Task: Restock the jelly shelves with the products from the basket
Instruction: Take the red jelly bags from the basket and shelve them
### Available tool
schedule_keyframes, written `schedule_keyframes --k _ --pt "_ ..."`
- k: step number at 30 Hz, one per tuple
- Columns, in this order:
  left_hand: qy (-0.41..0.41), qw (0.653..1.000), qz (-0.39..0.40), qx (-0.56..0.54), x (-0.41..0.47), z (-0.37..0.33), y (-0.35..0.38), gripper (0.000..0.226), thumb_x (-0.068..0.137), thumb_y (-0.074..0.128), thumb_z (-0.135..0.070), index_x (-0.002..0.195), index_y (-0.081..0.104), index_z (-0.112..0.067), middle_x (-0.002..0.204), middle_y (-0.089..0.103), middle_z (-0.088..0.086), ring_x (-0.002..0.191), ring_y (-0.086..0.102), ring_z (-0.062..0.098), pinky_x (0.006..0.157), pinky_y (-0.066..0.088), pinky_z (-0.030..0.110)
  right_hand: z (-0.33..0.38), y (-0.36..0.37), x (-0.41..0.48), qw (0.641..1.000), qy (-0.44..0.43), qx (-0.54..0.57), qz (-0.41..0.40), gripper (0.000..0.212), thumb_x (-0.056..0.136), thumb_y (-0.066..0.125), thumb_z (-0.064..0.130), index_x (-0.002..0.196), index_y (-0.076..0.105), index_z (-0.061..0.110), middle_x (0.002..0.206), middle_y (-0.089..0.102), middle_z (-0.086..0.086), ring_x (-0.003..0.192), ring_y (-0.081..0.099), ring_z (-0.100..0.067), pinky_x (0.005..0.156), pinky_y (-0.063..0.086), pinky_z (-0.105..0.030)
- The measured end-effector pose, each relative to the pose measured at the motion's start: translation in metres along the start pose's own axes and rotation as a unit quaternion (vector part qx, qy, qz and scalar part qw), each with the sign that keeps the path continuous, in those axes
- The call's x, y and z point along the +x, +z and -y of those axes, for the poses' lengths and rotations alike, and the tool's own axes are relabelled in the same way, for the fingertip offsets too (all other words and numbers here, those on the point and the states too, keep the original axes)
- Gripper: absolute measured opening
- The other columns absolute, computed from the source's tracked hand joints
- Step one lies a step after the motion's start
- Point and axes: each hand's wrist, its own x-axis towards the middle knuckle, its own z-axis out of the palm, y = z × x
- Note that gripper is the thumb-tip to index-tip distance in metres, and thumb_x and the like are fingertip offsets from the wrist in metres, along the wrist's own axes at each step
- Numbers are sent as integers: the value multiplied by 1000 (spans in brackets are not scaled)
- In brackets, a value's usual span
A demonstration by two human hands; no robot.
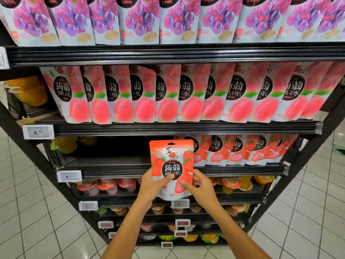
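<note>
I hold a red strawberry jelly pouch (170,161) upright in front of the third shelf (115,163). My left hand (152,186) grips its lower left edge, thumb across the front. My right hand (200,187) pinches its lower right edge. Behind the pouch, a row of matching strawberry pouches (240,149) fills the right part of that shelf. The shelf's left part is dark and bare. No basket is in view.
Peach pouches (186,94) line the shelf above, grape pouches (168,19) the top one. Jelly cups (106,186) fill the lower shelves. Price tags (38,131) hang on the shelf edges. White tiled floor (37,221) lies on both sides.
</note>
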Motion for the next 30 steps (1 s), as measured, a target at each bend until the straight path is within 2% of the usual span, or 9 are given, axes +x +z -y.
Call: schedule_keyframes --k 5,9,13,16,17,20,23,25,30 --pt "9 998 -41 -50 0 -4 4 45 74 83 -22 114 62 -22 105 75 -2 97 71 16 81 57 35 12 9 13 992 52 90 -76 22 82 76 6 102 72 10 89 78 0 86 74 -16 81 60 -34" --pt "22 989 -133 -53 -4 -9 6 46 79 80 -22 117 55 -26 115 64 -8 104 63 7 80 52 22 23 14 26 988 52 95 -108 15 81 78 11 95 72 11 86 77 -10 88 73 -26 83 59 -40" --pt "33 983 -178 27 -6 -13 11 44 83 75 -24 122 55 -27 126 54 -8 111 50 6 86 42 20 31 20 44 989 14 63 -130 11 80 80 17 84 73 24 81 76 3 79 72 -8 75 59 -34" --pt "45 986 -144 65 -3 -19 16 44 89 68 -23 130 54 -29 137 50 -7 120 49 11 91 43 22 33 28 58 985 7 39 -169 38 79 81 23 96 60 -4 95 61 -35 97 58 -46 84 48 -62" --pt "36 989 -131 65 -2 -22 18 48 90 67 -24 136 51 -28 141 48 -7 126 47 12 98 44 27 30 31 62 983 6 42 -177 41 80 80 21 94 55 -7 96 56 -39 99 52 -51 85 45 -65" --pt "3 993 -105 49 3 -28 22 62 91 66 -25 147 39 -25 149 42 -7 137 39 13 110 39 36 24 37 65 983 14 56 -176 16 84 76 14 92 67 4 94 69 -22 103 56 -40 88 49 -53" --pt "-13 996 -86 26 5 -30 27 67 90 68 -27 149 36 -24 149 43 -5 137 40 13 106 40 31 20 37 60 990 4 42 -133 25 90 67 8 113 71 19 109 74 0 110 66 -15 96 53 -36" --pt "-11 996 -81 24 6 -29 28 65 90 68 -24 148 38 -26 147 46 -6 133 42 8 101 40 27 19 34 56 993 -34 9 -115 37 93 63 7 104 68 42 103 72 23 101 65 4 87 52 -16" --pt "-15 997 -78 23 6 -22 30 66 91 61 -5 148 37 -26 148 43 -6 111 46 -9 86 41 11 12 26 47 982 -54 -98 -154 37 90 69 21 105 59 53 92 66 37 88 64 5 77 51 -12"
